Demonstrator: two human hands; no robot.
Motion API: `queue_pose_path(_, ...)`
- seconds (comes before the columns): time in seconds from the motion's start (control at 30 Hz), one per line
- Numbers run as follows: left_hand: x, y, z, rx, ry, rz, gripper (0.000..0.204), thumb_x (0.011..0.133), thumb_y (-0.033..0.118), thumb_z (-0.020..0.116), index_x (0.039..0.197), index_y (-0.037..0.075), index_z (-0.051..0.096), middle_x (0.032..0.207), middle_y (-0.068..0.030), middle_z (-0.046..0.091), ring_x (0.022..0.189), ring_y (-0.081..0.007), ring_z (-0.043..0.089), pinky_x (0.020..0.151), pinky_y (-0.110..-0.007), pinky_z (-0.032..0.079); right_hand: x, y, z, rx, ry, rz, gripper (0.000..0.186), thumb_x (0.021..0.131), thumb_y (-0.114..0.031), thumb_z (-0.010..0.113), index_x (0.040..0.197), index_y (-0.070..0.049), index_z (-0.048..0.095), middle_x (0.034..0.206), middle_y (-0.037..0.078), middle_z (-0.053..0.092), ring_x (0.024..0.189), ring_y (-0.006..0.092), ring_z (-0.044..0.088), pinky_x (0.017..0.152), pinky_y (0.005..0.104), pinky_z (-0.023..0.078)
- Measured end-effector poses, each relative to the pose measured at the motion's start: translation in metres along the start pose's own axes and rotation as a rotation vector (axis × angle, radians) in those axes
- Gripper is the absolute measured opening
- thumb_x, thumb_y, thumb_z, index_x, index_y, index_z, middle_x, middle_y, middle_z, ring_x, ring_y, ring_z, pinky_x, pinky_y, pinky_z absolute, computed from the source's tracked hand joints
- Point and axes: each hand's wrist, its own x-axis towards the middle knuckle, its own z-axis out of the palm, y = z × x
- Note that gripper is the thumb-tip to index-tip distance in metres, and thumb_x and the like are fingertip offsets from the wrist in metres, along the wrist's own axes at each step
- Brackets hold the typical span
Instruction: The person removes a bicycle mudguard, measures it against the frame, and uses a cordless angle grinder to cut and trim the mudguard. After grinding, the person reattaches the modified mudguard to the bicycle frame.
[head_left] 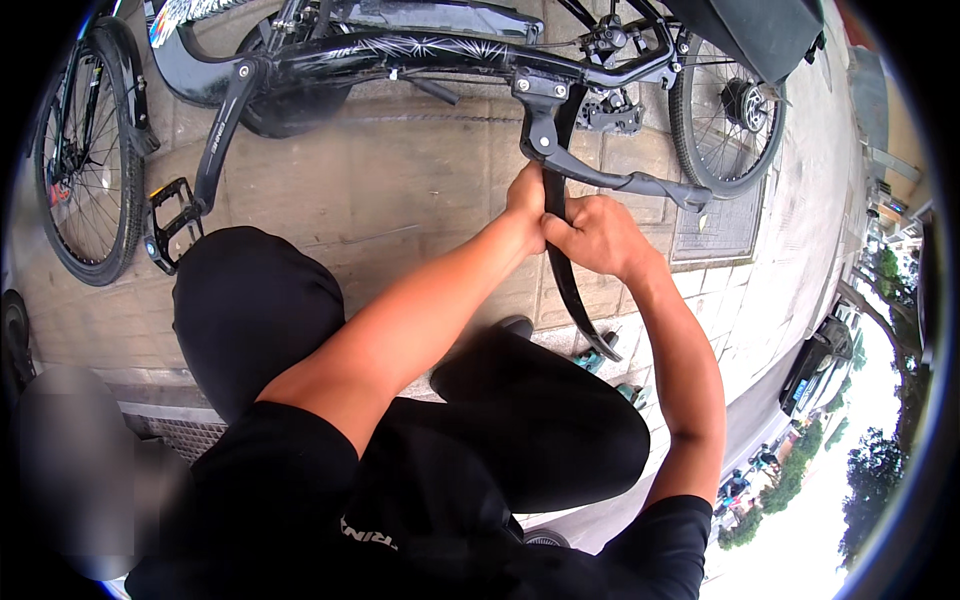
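Note:
A long, glossy, curved black strip, shaped like a bicycle mudguard (578, 300), runs down from behind the kickstand (545, 135) of a black bicycle (420, 58). My left hand (527, 205) is closed around it just below the kickstand's pivot. Beside it, slightly lower and to the right, my right hand (598, 235) grips the same strip, its thumb close to the left hand. The strip's free lower end tapers to a point near my knee. Its upper end is partly hidden behind the kickstand. The kickstand's grey leg (640, 185) slants off to the right above my right hand.
The bicycle's crank (222, 140) and pedal (175, 225) hang at left; its rear wheel (728, 115) stands at upper right. Another bicycle's wheel (90, 150) is at far left. Tiled paving (400, 190) lies beneath, with a metal cover (715, 225). A parked car (820, 365) is off right.

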Motion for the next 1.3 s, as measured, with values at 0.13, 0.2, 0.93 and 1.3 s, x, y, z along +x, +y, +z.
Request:
queue_pose_path(0.13,-0.005,0.004,0.000,0.084,0.028,-0.009,0.033,0.103,0.042,0.052,0.084,0.015,0.054,0.084,0.0015,0.053,0.072,-0.0155,0.055,0.068,-0.039,0.049,0.000,-0.016,-0.016,-0.101,-0.045,0.015,0.038,0.092,-0.037,0.060,0.081,-0.003,0.074,0.076,0.024,0.070,0.077,0.0439,0.070,0.075,0.0507,0.055)
queue_pose_path(0.2,-0.004,0.004,0.000,0.086,0.057,0.019,0.032,0.102,0.040,0.054,0.084,0.014,0.056,0.083,0.0010,0.053,0.070,-0.0159,0.054,0.066,-0.040,0.048,-0.001,-0.015,-0.014,-0.083,-0.039,0.024,0.038,0.092,-0.036,0.060,0.079,-0.002,0.073,0.075,0.024,0.069,0.076,0.0444,0.069,0.075,0.0510,0.055)
queue_pose_path(0.93,0.019,0.004,-0.011,0.155,0.043,0.105,0.032,0.103,0.036,0.053,0.077,0.016,0.054,0.064,0.0002,0.051,0.055,-0.0150,0.050,0.049,-0.032,0.040,-0.004,0.016,0.014,0.088,-0.028,-0.030,0.041,0.098,-0.041,0.060,0.088,-0.003,0.070,0.081,0.025,0.071,0.082,0.0455,0.070,0.077,0.0528,0.056)
queue_pose_path(1.3,0.015,-0.003,-0.040,0.050,-0.091,-0.065,0.042,0.105,0.042,0.046,0.075,0.014,0.053,0.066,-0.0023,0.051,0.063,-0.0181,0.050,0.060,-0.034,0.043,-0.030,0.001,0.023,0.089,-0.026,-0.053,0.038,0.096,-0.037,0.063,0.083,-0.003,0.069,0.082,0.023,0.072,0.083,0.0452,0.070,0.078,0.0535,0.056)
